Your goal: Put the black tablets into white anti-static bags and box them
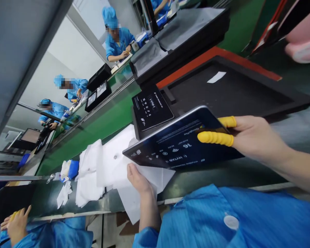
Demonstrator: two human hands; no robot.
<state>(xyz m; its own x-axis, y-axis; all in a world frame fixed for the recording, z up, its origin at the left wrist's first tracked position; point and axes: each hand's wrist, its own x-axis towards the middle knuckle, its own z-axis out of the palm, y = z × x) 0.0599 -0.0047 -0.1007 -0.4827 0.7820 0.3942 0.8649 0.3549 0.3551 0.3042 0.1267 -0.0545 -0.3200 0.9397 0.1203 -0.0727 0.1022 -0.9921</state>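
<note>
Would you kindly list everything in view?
Held tablet: one, dark, centre
Second tablet: one, black, beyond held tablet
Tray: one, black, right
Board: one, orange, behind tray
Sheets: several, grey, top centre
Wraps: several, white, lower left
Bundle: one, blue and white, left
Bench: one, green, left
Boxes: several, black, upper left
Workers: five visible, blue clothes, left and top
Blurred object: one, pink, upper right
Right fingers: two visible, yellow covers, on held tablet
Left fingers: count unclear, bare, near wraps

Cool, even light, wide-angle distortion, blur on the pink object (305, 38).
</note>
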